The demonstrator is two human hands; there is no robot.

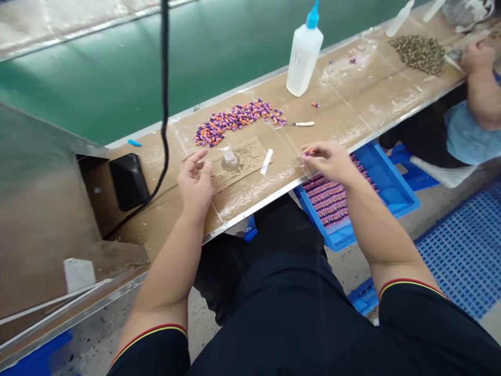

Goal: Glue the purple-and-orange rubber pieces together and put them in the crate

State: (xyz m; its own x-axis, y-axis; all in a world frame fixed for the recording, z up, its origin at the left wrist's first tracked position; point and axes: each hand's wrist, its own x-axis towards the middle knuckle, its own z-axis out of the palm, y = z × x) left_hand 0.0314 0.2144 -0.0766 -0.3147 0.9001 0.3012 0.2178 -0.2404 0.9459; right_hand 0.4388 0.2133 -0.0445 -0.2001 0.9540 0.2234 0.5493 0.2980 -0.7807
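The right hand [329,163] was at the worktop's [352,99] near edge, its fingers [315,150] pinched on a small purple piece [307,154]. The left hand [194,184] was released, its fingers loosely spread and holding nothing. Just beside it, at three o'clock, lay a scrap of cardboard [245,164] bearing a small clear plastic lump [230,159], with a white strip [266,162] at the cardboard's right edge. At ten o'clock from the right hand lay a heap of purple-and-orange pieces [235,121]. A small knife [303,124] lay just right of the heap, and a white glue bottle [304,55] with a blue nozzle stood beyond it. Below the worktop, at five o'clock from the right hand, a blue crate [391,193] held rows of similar pieces [324,198]. Far off at one o'clock, a co-worker's hand [477,57] rested near a heap of brown beads [418,55].
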